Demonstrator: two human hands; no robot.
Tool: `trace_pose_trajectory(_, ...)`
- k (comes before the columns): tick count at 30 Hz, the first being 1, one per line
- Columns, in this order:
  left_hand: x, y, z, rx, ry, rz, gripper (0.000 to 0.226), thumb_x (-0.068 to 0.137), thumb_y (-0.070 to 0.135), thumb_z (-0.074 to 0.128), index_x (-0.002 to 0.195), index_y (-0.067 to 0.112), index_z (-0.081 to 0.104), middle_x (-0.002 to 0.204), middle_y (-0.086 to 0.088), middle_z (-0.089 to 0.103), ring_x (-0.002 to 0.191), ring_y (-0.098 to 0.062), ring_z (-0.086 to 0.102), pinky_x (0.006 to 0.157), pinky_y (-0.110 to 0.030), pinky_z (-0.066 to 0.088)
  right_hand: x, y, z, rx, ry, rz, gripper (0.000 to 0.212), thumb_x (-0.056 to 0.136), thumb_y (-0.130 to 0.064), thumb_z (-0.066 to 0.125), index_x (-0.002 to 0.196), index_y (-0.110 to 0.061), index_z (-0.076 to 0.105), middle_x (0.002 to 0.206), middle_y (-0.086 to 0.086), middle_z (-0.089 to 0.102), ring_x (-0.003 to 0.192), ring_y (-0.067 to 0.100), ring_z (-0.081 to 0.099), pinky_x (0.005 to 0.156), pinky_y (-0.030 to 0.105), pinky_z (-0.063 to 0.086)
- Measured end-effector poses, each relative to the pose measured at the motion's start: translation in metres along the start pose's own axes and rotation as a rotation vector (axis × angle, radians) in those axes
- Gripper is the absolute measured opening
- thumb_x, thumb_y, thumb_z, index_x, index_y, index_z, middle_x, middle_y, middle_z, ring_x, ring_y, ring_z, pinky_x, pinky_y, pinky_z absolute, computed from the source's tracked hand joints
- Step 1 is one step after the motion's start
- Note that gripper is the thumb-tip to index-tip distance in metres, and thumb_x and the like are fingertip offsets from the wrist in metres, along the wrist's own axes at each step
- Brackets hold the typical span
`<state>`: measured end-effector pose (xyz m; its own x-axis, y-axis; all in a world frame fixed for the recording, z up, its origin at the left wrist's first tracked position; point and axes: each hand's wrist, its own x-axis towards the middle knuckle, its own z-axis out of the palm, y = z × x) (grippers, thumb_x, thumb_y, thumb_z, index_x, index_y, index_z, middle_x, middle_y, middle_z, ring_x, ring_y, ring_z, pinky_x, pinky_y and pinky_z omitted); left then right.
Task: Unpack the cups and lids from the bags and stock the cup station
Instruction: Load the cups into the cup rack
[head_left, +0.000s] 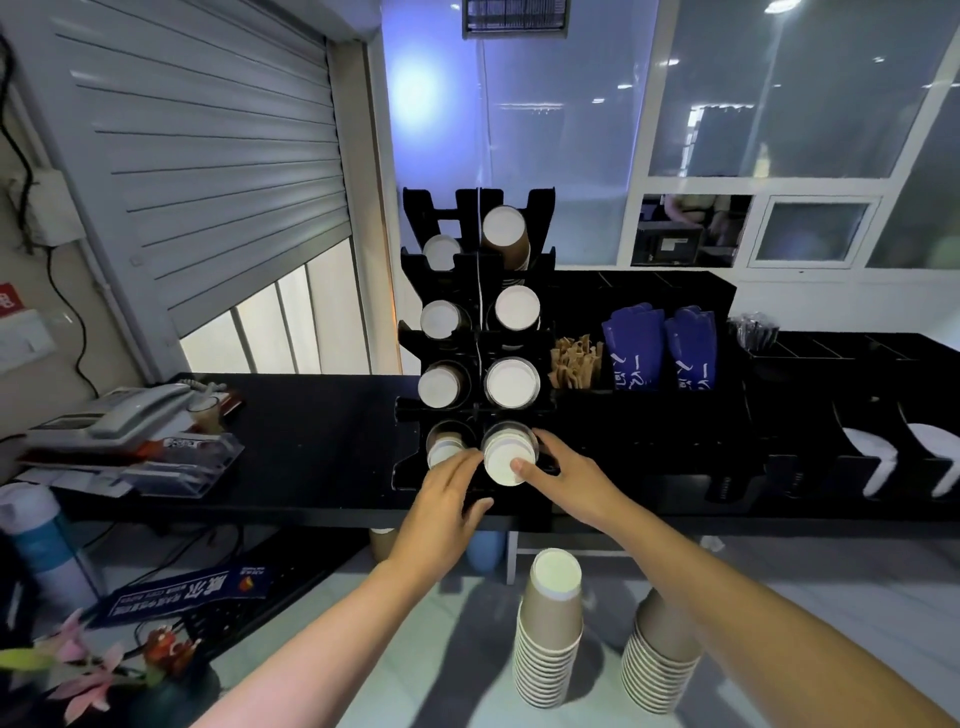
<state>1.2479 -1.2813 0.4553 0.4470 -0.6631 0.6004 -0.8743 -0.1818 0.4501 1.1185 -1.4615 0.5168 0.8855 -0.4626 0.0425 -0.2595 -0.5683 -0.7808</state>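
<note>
Head view: the right hand (566, 478) is clamping the cup stack (506, 457) in the black rack's (413, 270) lower-right slot, thumb on its base, fingers partly hidden behind it. The left hand (447, 504), fingers straight, is touching the cup stack's left side, masking part of the neighbouring cup (444, 449). The right forearm (753, 597) is partly covering one loose stack (665, 654).

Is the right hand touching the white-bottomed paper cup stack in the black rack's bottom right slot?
Touching. Head view: the right hand presses a fingertip on the paper cup stack base, other fingers curled over its side.
</note>
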Motion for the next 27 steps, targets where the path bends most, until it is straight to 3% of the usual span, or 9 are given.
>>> trace_pose_trajectory(2,-0.006,0.014,0.0,0.012,0.099,0.017,0.049,0.092,0.024,0.072,0.137,0.013,0.055,0.139,-0.001,0.053,0.131,-0.015,0.045,0.114,-0.025,0.033,-0.008,0.005,-0.01,-0.004,0.061,-0.028,0.065,0.091,-0.054,0.065,0.147,-0.026,0.047,0.131,-0.015,0.053,0.125,0.004,0.047,0.105,0.024,0.038)
trace_pose_trajectory(4,-0.012,0.03,0.005,0.016,0.172,0.091,0.036,0.093,0.02,0.071,0.126,0.01,0.062,0.129,-0.002,0.058,0.122,-0.015,0.05,0.11,-0.024,0.037,-0.016,0.02,-0.022,-0.019,0.149,-0.057,0.04,0.094,-0.04,0.067,0.13,-0.021,0.065,0.124,-0.01,0.066,0.118,0.006,0.059,0.104,0.027,0.046)
trace_pose_trajectory(7,-0.017,0.054,0.023,-0.031,0.143,0.202,0.019,0.096,0.017,0.067,0.113,0.009,0.067,0.111,0.0,0.064,0.104,-0.016,0.059,0.093,-0.03,0.048,-0.033,0.048,-0.043,-0.06,0.199,-0.065,0.013,0.097,-0.023,0.064,0.101,-0.023,0.076,0.099,-0.009,0.075,0.096,0.004,0.067,0.095,0.031,0.053)
trace_pose_trajectory(11,-0.021,0.091,0.062,-0.083,-0.081,0.163,0.012,0.101,0.024,0.058,0.109,0.02,0.065,0.096,0.005,0.067,0.089,-0.012,0.061,0.077,-0.033,0.051,-0.069,0.087,-0.07,-0.044,0.193,0.005,0.019,0.097,-0.018,0.062,0.088,-0.03,0.073,0.091,-0.009,0.075,0.092,0.007,0.069,0.083,0.025,0.053)
trace_pose_trajectory(14,-0.03,0.119,0.098,-0.087,-0.247,0.109,0.016,0.102,0.029,0.049,0.111,0.025,0.062,0.1,0.003,0.07,0.093,-0.017,0.065,0.08,-0.031,0.052,-0.1,0.125,-0.078,-0.048,0.081,0.1,0.016,0.096,-0.03,0.064,0.111,-0.032,0.069,0.115,-0.009,0.07,0.107,0.009,0.065,0.093,0.029,0.052)
trace_pose_trajectory(17,-0.044,0.145,0.133,-0.111,-0.338,-0.043,0.029,0.097,0.019,0.052,0.124,0.023,0.062,0.111,-0.001,0.073,0.1,-0.022,0.067,0.084,-0.027,0.049,-0.127,0.16,-0.076,-0.076,-0.034,0.136,0.067,0.086,-0.054,0.071,0.144,-0.034,0.043,0.136,-0.017,0.048,0.124,0.006,0.049,0.101,0.024,0.044)
trace_pose_trajectory(21,-0.06,0.166,0.163,-0.117,-0.455,-0.327,0.048,0.095,0.011,0.05,0.143,0.015,0.053,0.131,-0.008,0.066,0.119,-0.025,0.061,0.096,-0.028,0.044,-0.14,0.187,-0.061,0.037,-0.054,0.188,0.07,0.082,-0.023,0.083,0.134,-0.033,0.038,0.117,-0.018,0.056,0.107,0.004,0.059,0.078,0.003,0.042)
trace_pose_trajectory(24,-0.067,0.165,0.173,-0.169,-0.585,-0.421,0.051,0.094,0.011,0.05,0.144,0.018,0.05,0.138,-0.005,0.062,0.123,-0.021,0.06,0.102,-0.027,0.045,-0.139,0.2,-0.05,0.056,-0.061,0.177,0.083,0.075,-0.025,0.085,0.132,-0.046,0.029,0.122,-0.013,0.058,0.111,0.008,0.058,0.087,0.013,0.045)
trace_pose_trajectory(27,-0.072,0.158,0.177,-0.262,-0.659,-0.499,0.058,0.093,0.015,0.054,0.149,0.024,0.044,0.145,0.0,0.056,0.124,-0.018,0.06,0.104,-0.028,0.047,-0.137,0.21,-0.047,0.062,-0.034,0.149,0.081,0.069,-0.034,0.085,0.128,-0.052,0.032,0.121,-0.014,0.061,0.11,0.01,0.061,0.092,0.029,0.052)
